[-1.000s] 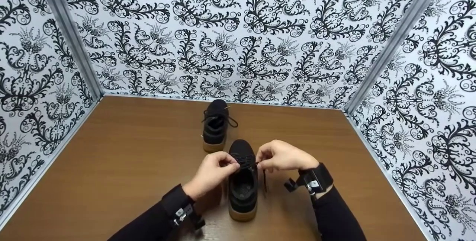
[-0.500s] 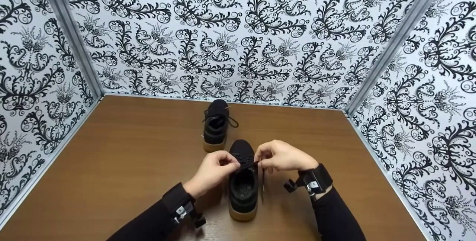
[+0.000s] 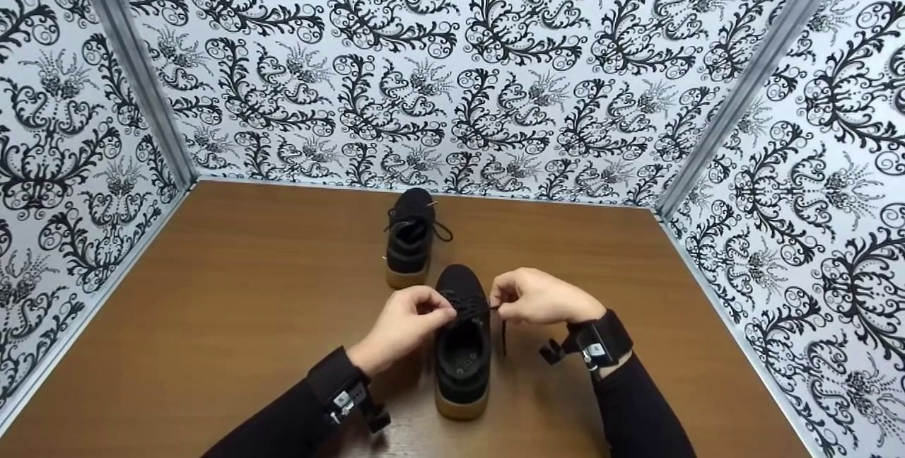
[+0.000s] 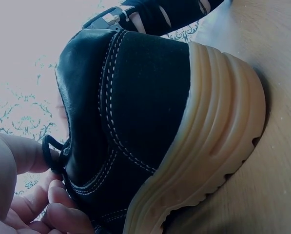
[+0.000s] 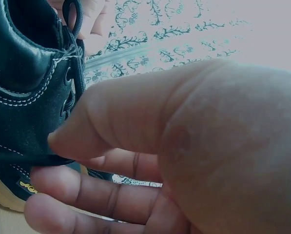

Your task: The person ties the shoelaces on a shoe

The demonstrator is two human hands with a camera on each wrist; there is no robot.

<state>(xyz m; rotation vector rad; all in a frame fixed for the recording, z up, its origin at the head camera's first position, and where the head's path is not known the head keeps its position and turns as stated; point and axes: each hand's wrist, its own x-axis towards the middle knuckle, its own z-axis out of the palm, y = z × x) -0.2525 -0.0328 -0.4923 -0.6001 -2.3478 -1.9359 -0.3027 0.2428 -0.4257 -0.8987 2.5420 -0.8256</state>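
A black low shoe [image 3: 462, 391] with a tan gum sole and white stitching stands upright on the table, toe pointing away from me. On the left of its lacing, my left hand [image 3: 406, 320] pinches a small loop of black lace [image 4: 50, 153] between thumb and fingertips. My right hand [image 3: 541, 299] is at the shoe's right side, holding a shoelace [image 5: 33, 160] between thumb and forefinger. From that hand a lace end [image 3: 504, 339] hangs toward the table. The left fingertips partly cover the lacing in the head view.
The second black shoe [image 3: 409, 260] stands farther back and slightly left, a lace loop [image 3: 443, 232] sticking out at its right. Brown wooden tabletop [image 3: 269, 267] lies under both. Patterned walls [image 3: 396, 90] enclose the back and sides.
My right hand first edges toward the shoe, then draws slightly right, leaving a short stretch of lace straight between shoe and fingers. The left hand and both shoes stay in place.
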